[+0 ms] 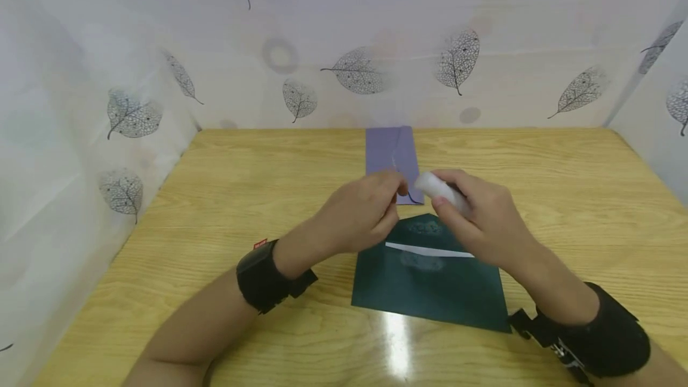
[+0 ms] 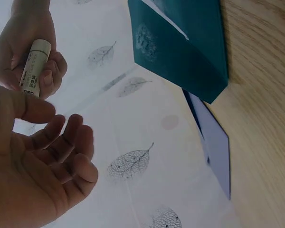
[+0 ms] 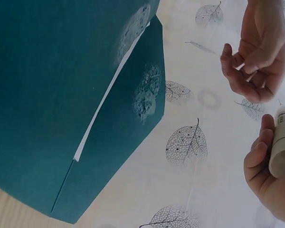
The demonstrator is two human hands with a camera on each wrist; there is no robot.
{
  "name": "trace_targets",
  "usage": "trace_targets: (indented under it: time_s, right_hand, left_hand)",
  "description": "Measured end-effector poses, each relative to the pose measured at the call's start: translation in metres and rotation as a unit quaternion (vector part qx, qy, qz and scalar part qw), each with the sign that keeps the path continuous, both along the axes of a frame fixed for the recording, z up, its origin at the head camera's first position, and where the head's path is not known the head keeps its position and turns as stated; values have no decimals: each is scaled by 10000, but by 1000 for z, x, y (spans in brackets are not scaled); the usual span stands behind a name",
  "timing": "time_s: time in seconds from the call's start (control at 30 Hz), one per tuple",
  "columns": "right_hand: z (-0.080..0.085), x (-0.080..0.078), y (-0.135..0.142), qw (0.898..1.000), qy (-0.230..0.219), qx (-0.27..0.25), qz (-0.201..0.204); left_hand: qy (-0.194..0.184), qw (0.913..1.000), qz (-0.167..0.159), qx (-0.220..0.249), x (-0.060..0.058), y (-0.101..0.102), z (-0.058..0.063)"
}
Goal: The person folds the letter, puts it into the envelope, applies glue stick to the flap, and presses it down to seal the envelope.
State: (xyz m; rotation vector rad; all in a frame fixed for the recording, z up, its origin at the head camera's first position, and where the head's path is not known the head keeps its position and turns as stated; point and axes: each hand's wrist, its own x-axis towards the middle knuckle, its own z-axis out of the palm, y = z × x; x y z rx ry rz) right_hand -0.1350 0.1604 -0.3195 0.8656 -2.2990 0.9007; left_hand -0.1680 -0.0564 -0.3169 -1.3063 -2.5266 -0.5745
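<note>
My right hand (image 1: 486,220) grips a white glue stick (image 1: 443,193) above the dark green envelope (image 1: 430,291); its printed label shows in the left wrist view. Close by on the left, my left hand (image 1: 357,211) is raised with loosely bent fingers and nothing between them, as the left wrist view of that hand (image 2: 52,161) confirms. The green envelope lies on the table with its flap partly lifted. White paper (image 3: 102,104) shows along the opening. One shiny smeared patch (image 3: 147,92) marks the flap, another the body below it.
Behind the green envelope, a purple envelope (image 1: 380,148) lies on the wooden table (image 1: 269,166), partly hidden by my left hand. A white curtain with leaf prints (image 1: 349,17) hangs around the table's back and sides. Black straps (image 1: 263,276) wrap both wrists.
</note>
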Motion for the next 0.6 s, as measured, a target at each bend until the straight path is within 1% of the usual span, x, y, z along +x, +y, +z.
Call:
trace_targets:
  time_s: [0.17, 0.23, 0.37, 0.5, 0.6]
  right_hand:
    - [0, -5, 3, 9998, -58, 55, -171]
    - [0, -7, 4, 9995, -118, 97, -275]
    - [-1, -9, 6, 9981, -389, 136, -452]
    - [-2, -11, 8, 9961, -658, 211, -557]
    - [-3, -13, 10, 9945, -800, 308, -601]
  left_hand:
    - [-317, 9967, 42, -748, -3, -1, -5]
    - [-326, 9938, 11, -1062, -4, -1, -8]
    - [-297, 9857, -98, -1655, -6, 0, -13]
    - [-444, 9780, -141, -2032, -6, 1, -18]
    - [-610, 9731, -103, -2217, -6, 2, -20]
